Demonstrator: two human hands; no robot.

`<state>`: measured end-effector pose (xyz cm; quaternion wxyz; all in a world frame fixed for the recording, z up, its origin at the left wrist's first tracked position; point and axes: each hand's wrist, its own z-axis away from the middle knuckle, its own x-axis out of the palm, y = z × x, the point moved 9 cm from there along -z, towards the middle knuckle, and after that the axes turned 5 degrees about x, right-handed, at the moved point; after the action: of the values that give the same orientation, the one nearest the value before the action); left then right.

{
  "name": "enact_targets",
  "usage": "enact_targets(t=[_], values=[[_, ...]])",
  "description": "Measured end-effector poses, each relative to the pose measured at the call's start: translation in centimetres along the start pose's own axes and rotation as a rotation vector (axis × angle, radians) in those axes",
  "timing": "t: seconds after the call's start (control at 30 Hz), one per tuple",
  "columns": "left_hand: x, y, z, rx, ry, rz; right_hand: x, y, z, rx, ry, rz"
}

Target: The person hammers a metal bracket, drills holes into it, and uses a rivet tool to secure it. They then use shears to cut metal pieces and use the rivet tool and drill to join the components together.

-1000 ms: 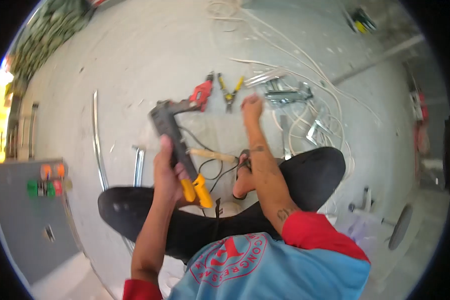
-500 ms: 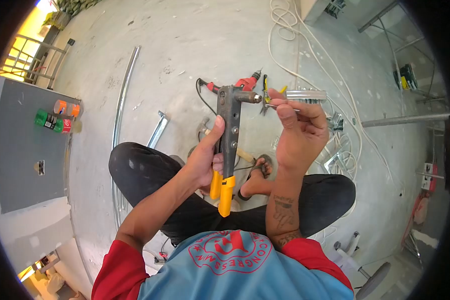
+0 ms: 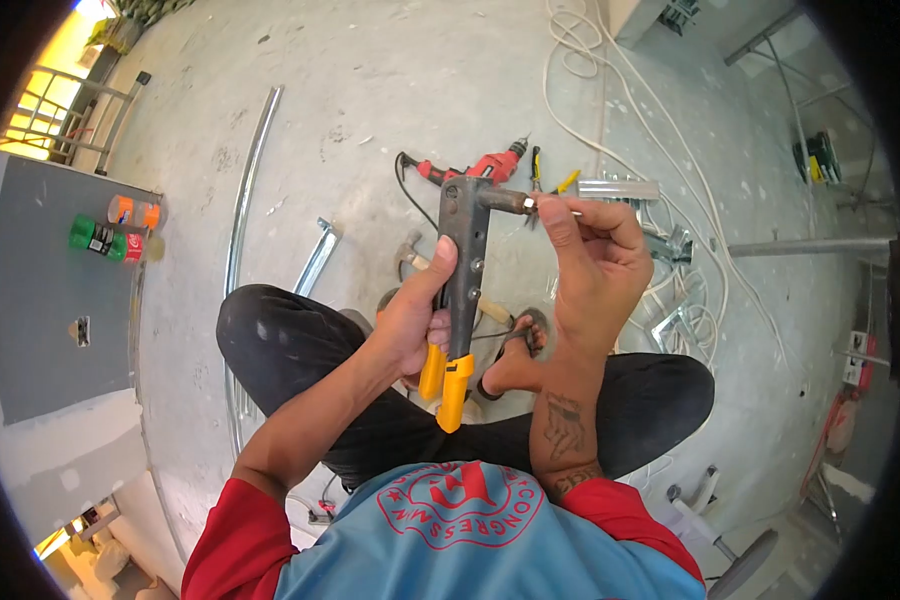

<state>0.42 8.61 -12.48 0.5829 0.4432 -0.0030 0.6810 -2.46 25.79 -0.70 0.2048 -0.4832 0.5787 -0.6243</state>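
My left hand (image 3: 419,305) is wrapped round the dark metal body of a hand riveter (image 3: 462,250), whose yellow handles (image 3: 453,390) point down toward my lap. The riveter's nose (image 3: 506,200) points right. At the nose tip, my right hand (image 3: 595,260) pinches a small thin metal piece, probably a rivet (image 3: 532,204), between thumb and fingers. Its far end is mostly hidden by the fingers. Behind the riveter lies a red drill (image 3: 490,165), beside yellow-handled pliers (image 3: 567,182).
Metal channels (image 3: 255,190) and a shorter one (image 3: 318,257) lie on the floor at left. A hammer (image 3: 410,254) lies beyond my legs. White cable (image 3: 660,120) loops at right, near metal profiles (image 3: 618,189). Bottles (image 3: 105,240) stand at far left.
My right hand has brought the small piece left against the riveter's nose tip; before, there was a gap. The riveter has shifted very slightly.
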Motion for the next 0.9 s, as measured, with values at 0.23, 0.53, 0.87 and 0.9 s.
enact_targets(t=[0.23,0.53,0.87,0.9], values=[[2.5,2.6,1.3,0.101,0.31,0.147,0.7,2.9,-1.2,0.199,-0.22,0.164],[-0.7,9.1,1.1,0.717,0.235,0.126,4.4,7.7,5.9,0.431,-0.582,0.569],[0.9,13.7,3.7,1.023,0.143,-0.809,4.1,2.5,7.6,0.821,-0.68,-0.082],[1.0,13.0,2.4,1.013,0.034,-0.727,4.9,3.2,7.9,0.808,-0.69,-0.076]])
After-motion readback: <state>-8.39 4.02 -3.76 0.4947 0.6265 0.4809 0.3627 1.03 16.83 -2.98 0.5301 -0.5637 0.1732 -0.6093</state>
